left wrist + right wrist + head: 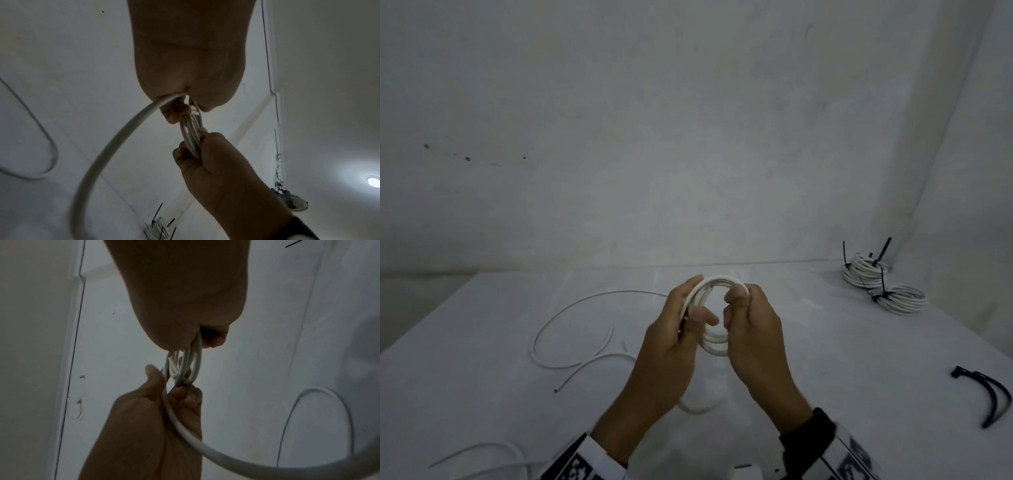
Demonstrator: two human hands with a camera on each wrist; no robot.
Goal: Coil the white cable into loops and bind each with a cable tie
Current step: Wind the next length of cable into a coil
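A small coil of white cable [714,344] is held upright above the table between both hands. My left hand [681,322] grips its left side, thumb across the loops. My right hand [748,315] pinches its right side, fingers curled round the strands. The left wrist view shows the coil [191,136] edge-on between the two hands, and so does the right wrist view, with the coil [185,368] in the middle. The cable's loose tail [571,329] trails off in a wide curve on the table to the left. Loose black cable ties [989,394] lie at the right.
Two finished white coils [883,281] bound with black ties sit at the table's back right corner, near the wall. More white cable [479,455] lies at the front left edge. The table [859,359] is covered in white.
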